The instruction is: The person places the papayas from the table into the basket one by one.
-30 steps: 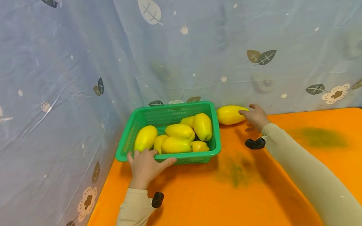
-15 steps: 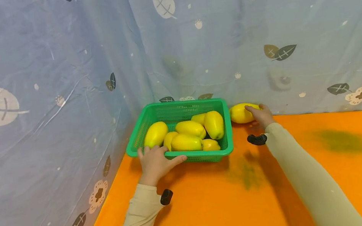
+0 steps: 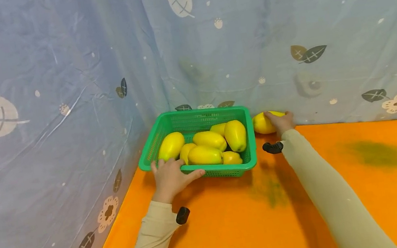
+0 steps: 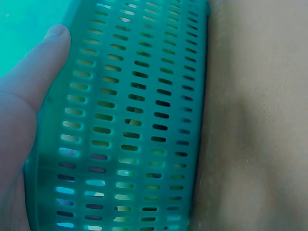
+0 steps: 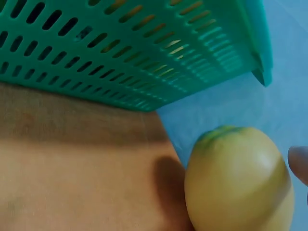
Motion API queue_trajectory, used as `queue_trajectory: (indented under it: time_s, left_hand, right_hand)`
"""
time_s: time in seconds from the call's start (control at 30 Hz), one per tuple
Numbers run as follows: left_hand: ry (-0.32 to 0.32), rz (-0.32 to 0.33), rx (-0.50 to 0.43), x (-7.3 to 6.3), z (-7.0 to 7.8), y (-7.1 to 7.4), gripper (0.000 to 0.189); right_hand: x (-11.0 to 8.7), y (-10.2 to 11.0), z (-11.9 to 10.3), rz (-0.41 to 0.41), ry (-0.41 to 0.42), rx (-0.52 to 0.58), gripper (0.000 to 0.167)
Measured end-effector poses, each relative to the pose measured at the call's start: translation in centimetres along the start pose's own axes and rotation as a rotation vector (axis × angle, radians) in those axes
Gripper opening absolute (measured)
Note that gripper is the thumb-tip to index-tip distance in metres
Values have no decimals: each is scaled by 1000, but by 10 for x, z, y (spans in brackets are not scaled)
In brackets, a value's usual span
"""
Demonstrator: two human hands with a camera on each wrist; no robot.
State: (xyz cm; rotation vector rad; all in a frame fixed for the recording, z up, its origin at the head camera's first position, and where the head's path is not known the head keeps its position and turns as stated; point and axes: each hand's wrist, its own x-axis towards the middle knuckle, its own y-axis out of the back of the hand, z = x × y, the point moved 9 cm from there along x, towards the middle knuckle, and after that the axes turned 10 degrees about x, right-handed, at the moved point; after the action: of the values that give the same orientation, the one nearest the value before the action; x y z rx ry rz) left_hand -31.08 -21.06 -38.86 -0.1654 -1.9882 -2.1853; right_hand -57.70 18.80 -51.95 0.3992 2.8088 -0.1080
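Observation:
A green plastic basket [image 3: 228,170] with slotted walls stands in the corner, holding several oblong yellow fruits [image 3: 204,155]. Over its front rim lies my left hand [image 3: 170,179], gripping it with the fingers inside and the thumb outside. The thumb [image 4: 41,65] shows against the basket wall in the left wrist view. To the basket's right, another yellow fruit [image 3: 262,124] is in the grip of my right hand [image 3: 283,122], thumb and fingers on its sides. The right wrist view shows this fruit's green-tinged end [image 5: 221,134] near the basket; most of the hand is out of that view.
A patterned blue-grey curtain [image 3: 234,51] hangs close behind the basket and along the left side. Orange cloth [image 3: 227,221] covers the table, with greenish patches [image 3: 378,154] at the right. Each wrist wears a black device [image 3: 182,215].
My right hand has closed in on the fruit beside the basket, reaching further over it and taking hold. The left hand stays on the rim. The head view has turned slightly right.

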Motion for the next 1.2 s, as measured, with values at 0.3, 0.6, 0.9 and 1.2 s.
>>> queue_trajectory:
  time_s: [0.3, 0.6, 0.9, 1.2]
  left_hand:
    - [-3, 26, 3, 0, -2, 3, 81]
    - [-3, 21, 1, 0, -2, 1, 81]
    - [-1, 1, -1, 0, -3, 2, 84]
    - [-5, -15, -15, -1, -3, 1, 86]
  right_hand:
    - [-125, -20, -55, -52, -1, 62, 92]
    - [-118, -14, -50, -153, -23, 62, 88]
    - [-134, -2, -73, -262, -28, 46, 87]
    - [-182, -22, -138, -470, 83, -9, 84]
